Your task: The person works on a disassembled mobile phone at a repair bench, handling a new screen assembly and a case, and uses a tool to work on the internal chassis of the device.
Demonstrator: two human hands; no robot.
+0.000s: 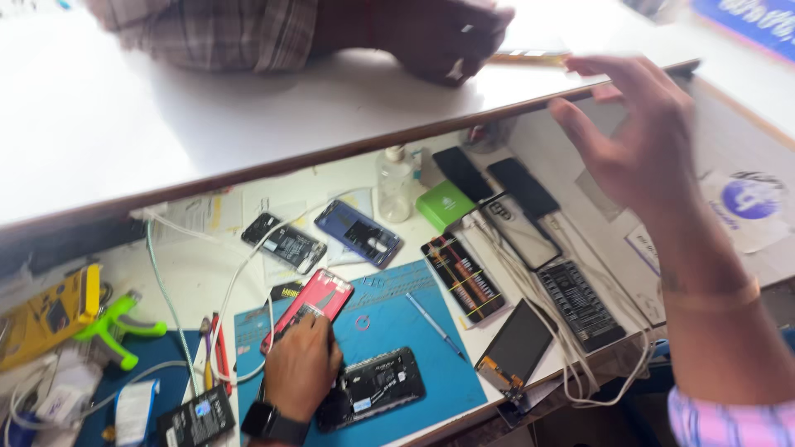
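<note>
Our left hand, a dark watch at its wrist, rests knuckles-up on the blue work mat at the near edge of the bench. Its fingers curl down onto the lower end of a red phone lying slantwise on the mat; we cannot tell how firmly they grip it. Just right of that hand lies an opened black phone with its back off, showing dark inner parts and a small pale label. A thin metal tool lies on the mat beyond it.

Our right hand is raised in the air over the right side of the bench, fingers spread wide and holding nothing.

Farther back on the bench are a blue phone and a black opened phone, both with their insides exposed. A clear plastic bottle stands upright behind them; what it contains we cannot make out. Beside it sits a small green box, closed. White cables trail across dark phone screens on the right.

Across the raised counter, another person's hand rests on the white top.
</note>
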